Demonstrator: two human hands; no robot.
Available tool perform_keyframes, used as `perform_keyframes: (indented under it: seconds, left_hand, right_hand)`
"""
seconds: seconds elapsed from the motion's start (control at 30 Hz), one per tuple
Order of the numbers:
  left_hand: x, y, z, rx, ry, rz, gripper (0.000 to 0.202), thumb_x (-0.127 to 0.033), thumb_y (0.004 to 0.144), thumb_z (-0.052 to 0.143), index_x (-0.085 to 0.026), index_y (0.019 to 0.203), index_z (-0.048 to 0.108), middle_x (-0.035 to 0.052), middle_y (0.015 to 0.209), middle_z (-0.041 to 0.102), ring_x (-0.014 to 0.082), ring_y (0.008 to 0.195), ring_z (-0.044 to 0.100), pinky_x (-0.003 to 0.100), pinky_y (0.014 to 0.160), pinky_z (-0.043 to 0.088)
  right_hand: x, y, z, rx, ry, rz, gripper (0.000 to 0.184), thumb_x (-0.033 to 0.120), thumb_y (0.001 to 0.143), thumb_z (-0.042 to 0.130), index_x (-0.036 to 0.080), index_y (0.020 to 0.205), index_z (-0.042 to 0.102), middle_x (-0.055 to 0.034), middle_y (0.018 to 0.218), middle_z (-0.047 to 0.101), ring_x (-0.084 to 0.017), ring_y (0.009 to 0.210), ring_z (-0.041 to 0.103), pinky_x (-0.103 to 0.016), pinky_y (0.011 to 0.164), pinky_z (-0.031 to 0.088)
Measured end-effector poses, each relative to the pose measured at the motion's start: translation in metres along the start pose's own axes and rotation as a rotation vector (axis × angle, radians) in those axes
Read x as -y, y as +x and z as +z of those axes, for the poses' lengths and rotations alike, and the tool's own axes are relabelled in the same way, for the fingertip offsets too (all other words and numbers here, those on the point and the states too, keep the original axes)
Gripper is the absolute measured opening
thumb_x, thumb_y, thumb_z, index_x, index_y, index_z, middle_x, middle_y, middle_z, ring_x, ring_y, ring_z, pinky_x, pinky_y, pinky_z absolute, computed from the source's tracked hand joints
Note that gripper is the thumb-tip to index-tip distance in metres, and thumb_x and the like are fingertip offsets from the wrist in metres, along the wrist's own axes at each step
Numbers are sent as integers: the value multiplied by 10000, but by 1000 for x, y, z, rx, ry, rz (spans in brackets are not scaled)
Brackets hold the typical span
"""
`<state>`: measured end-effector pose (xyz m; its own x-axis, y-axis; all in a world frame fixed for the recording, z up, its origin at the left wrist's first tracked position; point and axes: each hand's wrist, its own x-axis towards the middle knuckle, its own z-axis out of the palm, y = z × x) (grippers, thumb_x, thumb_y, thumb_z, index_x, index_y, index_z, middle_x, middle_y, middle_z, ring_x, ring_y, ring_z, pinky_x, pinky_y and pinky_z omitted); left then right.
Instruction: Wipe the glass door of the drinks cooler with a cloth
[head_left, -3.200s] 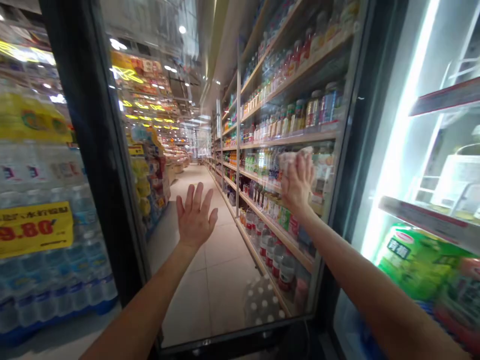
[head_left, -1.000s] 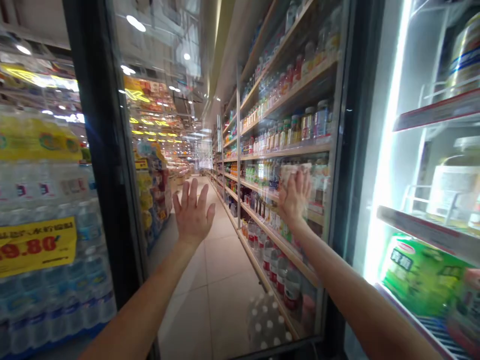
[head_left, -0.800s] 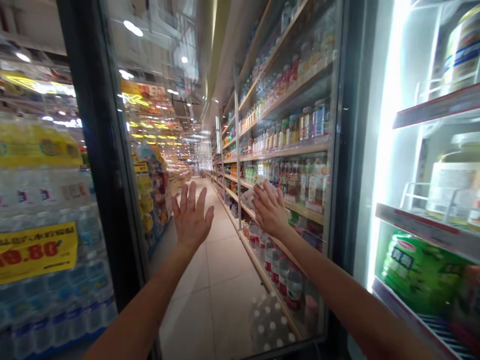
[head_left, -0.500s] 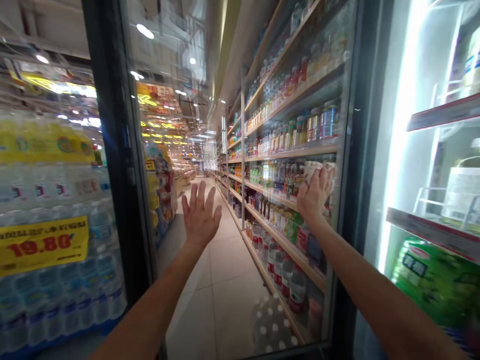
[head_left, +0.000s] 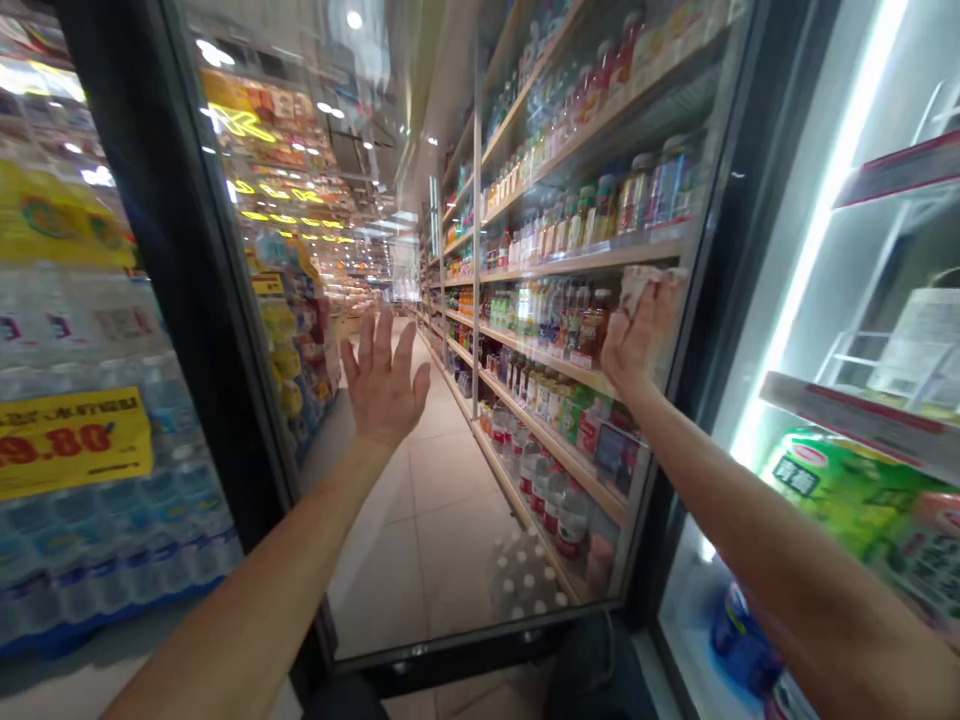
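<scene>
A glass door with a black frame stands swung open in front of me. My left hand is spread flat toward the pane, fingers up and apart, and holds nothing; it appears to rest on the glass. Up near the door's right side, my right hand presses a crumpled whitish cloth to the pane. Fingers cover most of the cloth, and whether it is fabric or paper is hard to tell. Bottles on shelves and a dotted pattern show through or in the glass.
To the right is a lit refrigerator with shelf rails and green packs. Stacked water bottles and a yellow price sign stand on the left. Tiled floor shows through the pane.
My view has tilted down and shifted, so the door's bottom edge now shows. The right hand with the cloth sits higher against the shelves behind the glass. The left hand stays spread.
</scene>
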<state>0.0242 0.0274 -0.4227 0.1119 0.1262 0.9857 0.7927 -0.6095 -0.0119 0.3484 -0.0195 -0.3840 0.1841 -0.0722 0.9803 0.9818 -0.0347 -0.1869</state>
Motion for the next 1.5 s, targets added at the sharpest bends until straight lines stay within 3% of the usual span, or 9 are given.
perform_keyframes:
  seconds: [0.23, 0.33, 0.57, 0.73, 0.93, 1.03, 1.17, 1.33, 1.5]
  left_hand:
    - [-30, 16, -10, -162, -164, 62, 444, -332, 869, 388, -152, 1274, 410, 135, 1449, 256, 232, 1350, 204, 444, 1098, 166]
    - [-54, 25, -4, -82, -344, 159, 430, -324, 915, 274, -144, 1298, 351, 132, 1378, 375, 176, 1313, 288, 388, 1067, 269]
    - [-77, 14, 28, 61, -200, 190, 422, -345, 901, 339, -172, 1279, 407, 130, 1418, 328, 257, 1364, 151, 496, 1087, 154]
    - [-87, 6, 25, -27, -258, 238, 393, -235, 896, 351, -175, 1283, 386, 141, 1399, 353, 232, 1346, 220, 470, 1073, 236]
    - [-96, 4, 22, 113, -496, 316, 435, -236, 905, 314, -142, 1330, 295, 139, 1340, 430, 159, 1277, 355, 351, 1036, 351]
    - [-106, -1, 33, 96, -390, 317, 466, -316, 891, 374, -125, 1314, 336, 165, 1361, 399, 215, 1309, 303, 406, 1049, 317]
    - [-122, -10, 52, 47, -154, 319, 434, -325, 842, 488, -214, 1259, 446, 140, 1386, 385, 278, 1337, 237, 491, 1058, 245]
    - [-67, -1, 30, 95, -56, 393, 418, -209, 826, 468, -236, 1243, 465, 86, 1405, 373, 232, 1344, 232, 436, 1092, 205]
    - [24, 22, -21, -113, -10, 42, 587, -205, 805, 441, -150, 1365, 274, 71, 1467, 242, 309, 1343, 187, 503, 1108, 155]
  right_hand:
    - [133, -54, -1, 253, 146, -306, 476, 276, 826, 383, 167, 1287, 427, -78, 1438, 308, -256, 1388, 31, -496, 1103, 150]
    - [156, -73, -3, 290, 207, -313, 452, 290, 834, 391, 184, 1270, 447, -68, 1434, 327, -229, 1392, -2, -485, 1110, 130]
    - [97, -93, -20, 391, 361, -579, 363, 251, 780, 442, 165, 1109, 567, -105, 1336, 466, -225, 1385, 110, -473, 1099, 162]
    - [89, -96, -20, 270, 278, -350, 379, 244, 802, 416, 176, 1161, 516, -114, 1372, 421, -233, 1376, 153, -504, 1084, 173]
    - [103, -91, -23, 306, 310, -255, 498, 267, 838, 339, 166, 1325, 354, -125, 1433, 320, -227, 1377, 150, -490, 1092, 163]
    - [79, -87, -28, 239, 364, -339, 484, 290, 831, 354, 189, 1303, 379, -122, 1429, 322, -223, 1344, 254, -465, 1080, 207]
    - [53, -73, -19, 102, 197, -146, 471, 285, 853, 322, 215, 1316, 376, -115, 1449, 281, -249, 1352, 225, -518, 1058, 196]
    - [53, -64, -7, 128, 71, -167, 481, 278, 857, 354, 255, 1338, 360, -81, 1447, 302, -247, 1363, 194, -519, 1071, 159]
    - [55, -71, -8, 133, 46, -166, 507, 277, 856, 357, 226, 1360, 326, -102, 1443, 307, -256, 1371, 166, -526, 1075, 158]
